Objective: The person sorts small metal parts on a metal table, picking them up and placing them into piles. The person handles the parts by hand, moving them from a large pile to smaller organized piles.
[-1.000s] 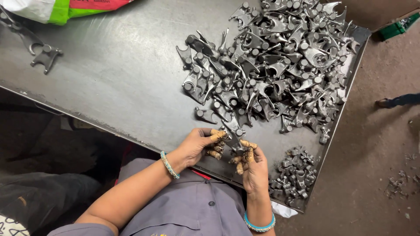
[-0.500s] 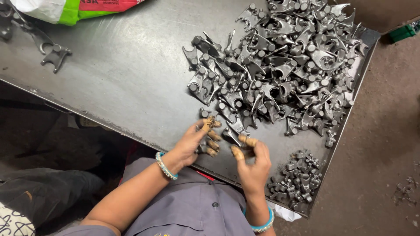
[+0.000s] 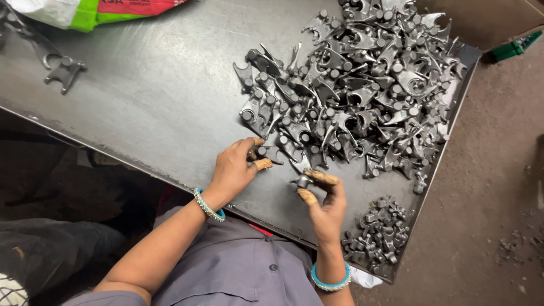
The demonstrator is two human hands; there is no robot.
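A second ago we were holding both hands together over one metal part [image 3: 304, 181]; now we are splitting them. Our right hand [image 3: 324, 205] is pinching that part just below the big pile [image 3: 351, 90], while our left hand [image 3: 233, 169] is closing on another fork-shaped piece [image 3: 268, 153] at the pile's near edge — one piece checked, another being picked.

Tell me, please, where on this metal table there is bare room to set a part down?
The widest bare patch of the table lies between the lone part at far left and the big pile. It is crowded around the left hand, the right hand and the small pile.
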